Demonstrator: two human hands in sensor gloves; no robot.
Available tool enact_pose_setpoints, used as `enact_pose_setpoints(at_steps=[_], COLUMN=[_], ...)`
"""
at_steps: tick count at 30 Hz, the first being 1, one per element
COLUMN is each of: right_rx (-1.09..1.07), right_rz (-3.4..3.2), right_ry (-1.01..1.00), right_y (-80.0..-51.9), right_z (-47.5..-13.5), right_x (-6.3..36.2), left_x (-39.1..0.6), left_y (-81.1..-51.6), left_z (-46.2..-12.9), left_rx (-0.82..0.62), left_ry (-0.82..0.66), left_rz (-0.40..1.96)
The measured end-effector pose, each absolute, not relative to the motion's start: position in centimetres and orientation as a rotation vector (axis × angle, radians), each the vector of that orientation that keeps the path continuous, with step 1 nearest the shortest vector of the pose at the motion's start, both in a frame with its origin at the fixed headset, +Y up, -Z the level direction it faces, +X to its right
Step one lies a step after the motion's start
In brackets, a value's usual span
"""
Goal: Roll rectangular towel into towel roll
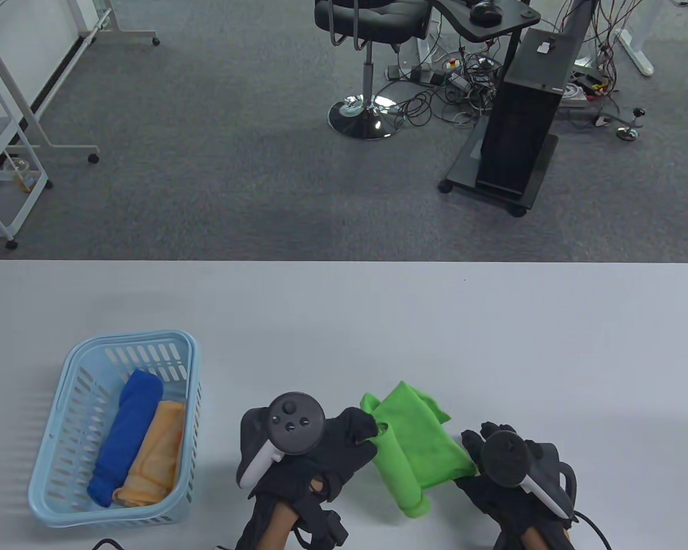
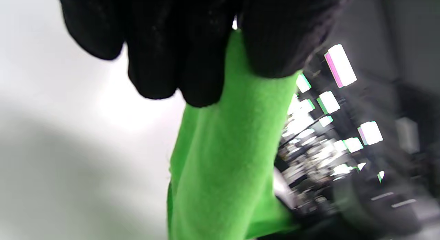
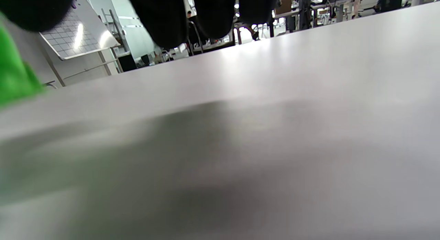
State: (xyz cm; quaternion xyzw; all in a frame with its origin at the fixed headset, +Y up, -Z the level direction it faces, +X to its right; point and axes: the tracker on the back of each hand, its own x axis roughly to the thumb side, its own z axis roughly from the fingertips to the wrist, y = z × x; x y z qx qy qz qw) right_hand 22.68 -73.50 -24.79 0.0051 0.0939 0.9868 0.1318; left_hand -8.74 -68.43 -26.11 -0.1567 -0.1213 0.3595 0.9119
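The left hand [image 1: 321, 452] is pinching the far end of the green towel [image 1: 415, 447], thumb and fingers [image 2: 172, 61] closed on the cloth, as the left wrist view shows plainly. The right hand [image 1: 504, 464] is meeting the towel's right edge; whether its fingers are gripping the cloth or only touching it cannot be told, since the tracker is covering them from above and the right wrist view is showing just dark fingertips [image 3: 165, 20] hanging over the table [image 3: 309, 95] with a scrap of green at the left edge.

The towel is lying near the table's front edge, between the two hands. Its left side is rolled into a tube running from the left hand's fingertips toward the person, while the rest is spreading flat and rumpled toward the right hand.

A light blue basket [image 1: 54, 458] is sitting well to the left, holding a blue roll [image 1: 123, 435] and an orange roll [image 1: 155, 452] side by side, touching.
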Motion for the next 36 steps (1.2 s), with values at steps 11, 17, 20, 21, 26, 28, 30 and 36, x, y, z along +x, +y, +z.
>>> enact_pose_setpoints(at_steps=[11,17,20,21,26,28,30,36], right_rx=[0.036,0.212,0.291,0.31,0.322,0.31,0.296,0.253], right_rz=[2.884,2.823,2.819,2.829,2.845,2.847,2.845,2.761], right_ry=[0.321,0.303,0.355,0.378,0.417,0.396,0.347,0.225], right_y=[-74.2,-74.3,-74.6,-74.7,-75.1,-75.0,-74.6,-73.6], right_z=[-25.1,-24.5,-24.1,-24.0,-23.9,-24.0,-24.0,-24.0], right_x=[21.9,19.7,18.1,17.7,17.0,17.4,17.8,18.9], left_x=[-12.4,-11.1,-9.3,-8.6,-6.7,-6.8,-7.9,-12.4], left_y=[-73.5,-74.7,-75.9,-76.4,-76.8,-76.3,-75.6,-72.6], left_z=[-25.0,-25.6,-26.3,-26.3,-26.4,-26.4,-26.4,-25.7], left_rx=[-0.153,-0.053,-0.263,-0.328,-0.336,-0.296,-0.208,0.044], left_ry=[0.003,-0.016,-0.056,-0.07,-0.11,-0.081,-0.044,0.115], left_rz=[0.619,0.558,0.404,0.328,0.114,0.066,0.134,0.625])
